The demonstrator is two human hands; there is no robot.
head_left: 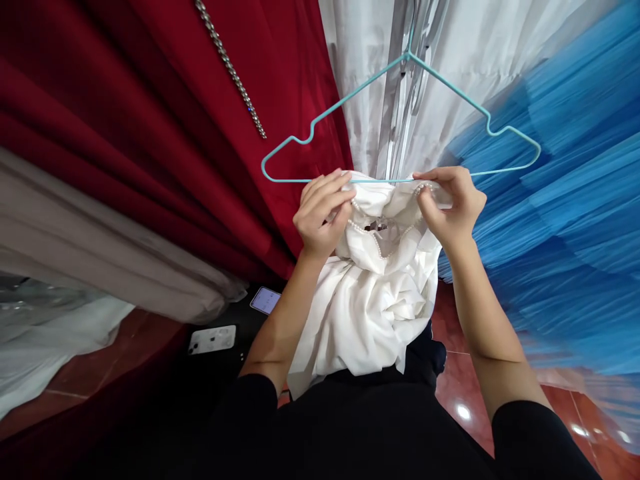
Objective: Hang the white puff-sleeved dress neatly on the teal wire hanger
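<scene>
My left hand grips the dress, fingers laid side by side over its top edge and the thumb beneath, with cloth between. My right hand pinches the opposite end of that edge, forefinger on top and thumb below, slightly parted around cloth and pearl trim; its other fingers are curled in. Both sets of fingers meet the lower bar of one aqua hanger, which crosses in front of the white cloth; I cannot tell whether the cloth is folded over it.

The one dress hangs between my forearms, top edge away from me at the bar, its long axis running back toward my lap, where the skirt gathers in folds. The hanger's long axis lies left to right, its neck pointing away from me.

To my left, two phones lie near each other on a black surface. Farther out, one beaded strip slants across red fabric; blue tulle fills my right, above red floor tiles.
</scene>
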